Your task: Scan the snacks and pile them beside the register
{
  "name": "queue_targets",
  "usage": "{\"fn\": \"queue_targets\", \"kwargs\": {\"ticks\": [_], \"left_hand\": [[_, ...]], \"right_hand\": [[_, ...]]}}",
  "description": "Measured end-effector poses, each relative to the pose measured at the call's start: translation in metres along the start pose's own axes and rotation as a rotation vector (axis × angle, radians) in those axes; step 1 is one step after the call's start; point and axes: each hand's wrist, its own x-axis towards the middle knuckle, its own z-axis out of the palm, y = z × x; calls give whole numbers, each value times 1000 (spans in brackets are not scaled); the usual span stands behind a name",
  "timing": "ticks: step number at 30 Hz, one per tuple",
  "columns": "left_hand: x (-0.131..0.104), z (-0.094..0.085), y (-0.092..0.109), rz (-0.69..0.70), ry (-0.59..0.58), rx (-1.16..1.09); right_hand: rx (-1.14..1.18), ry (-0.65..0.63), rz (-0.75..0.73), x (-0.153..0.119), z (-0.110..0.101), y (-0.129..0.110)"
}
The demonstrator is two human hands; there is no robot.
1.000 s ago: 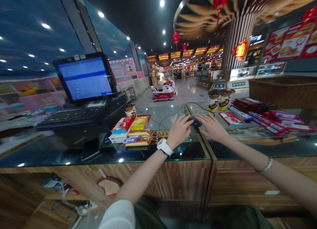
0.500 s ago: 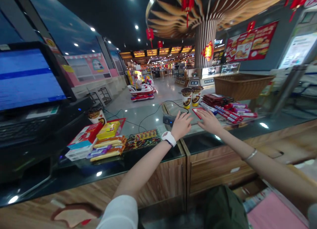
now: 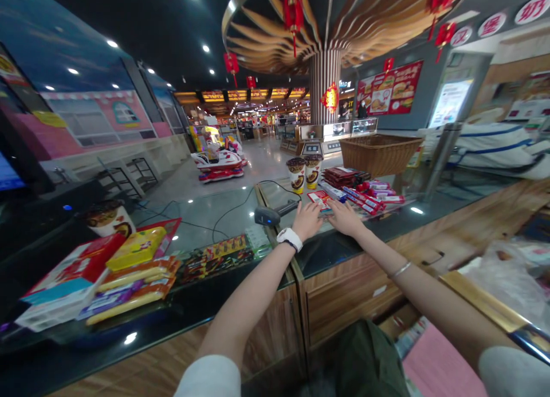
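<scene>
"What does your feed show of the place?"

"A lit shopping hall, and across the front of my view a dark, glass-topped counter (image 3: 329,252)."

"And the thing you're working at?"

"A flat, red-and-white rectangular packet (image 3: 318,198), lying on the glass at my fingertips. My left hand (image 3: 308,220) is at its near side, my right hand (image 3: 345,217) by its right-hand end. Both are palm down, fingers extended, closed around nothing I can see. Whether they touch the packet, I cannot tell."

"How far along are you?"

"Barely begun, I'd judge. Both hands are in place, but the packet lies flat and no hold on it shows yet."

"What's around it?"

"Just behind, two tall, brown-and-white printed cups (image 3: 297,175) with yellow bases. To the right, long red, blue and purple wrapped packs (image 3: 365,200), with dark red flat packets (image 3: 344,176) heaped behind. A black handheld scanner (image 3: 267,216) lies left, its handle pointing towards my left hand. Farther out, a brown woven basket (image 3: 380,156), and far left a bright yellow packet (image 3: 137,248). None of those is in hand."
</scene>
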Motion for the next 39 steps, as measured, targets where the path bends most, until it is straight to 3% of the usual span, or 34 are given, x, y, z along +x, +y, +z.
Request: {"fn": "queue_targets", "kwargs": {"ticks": [7, 14, 20, 25, 29, 34, 39], "left_hand": [[-11, 5, -11, -29, -63, -56], [-12, 9, -13, -11, -57, -71], [-11, 9, -13, 15, -87, -88], [-9, 8, -9, 34, -54, -110], [-10, 1, -7, 37, -53, -115], [-14, -7, -7, 27, -42, -106], [-12, -5, -13, 22, -109, -159]], "right_hand": [[0, -140, 48, 1, -7, -5], [-12, -111, -33, -9, -32, -8], [80, -48, -185, -26, -52, 16], [190, 43, -102, -36, -48, 27], [218, -28, -33, -39, -43, 27], [294, -82, -93, -39, -41, 33], [372, -82, -132, -39, -45, 34]]}}
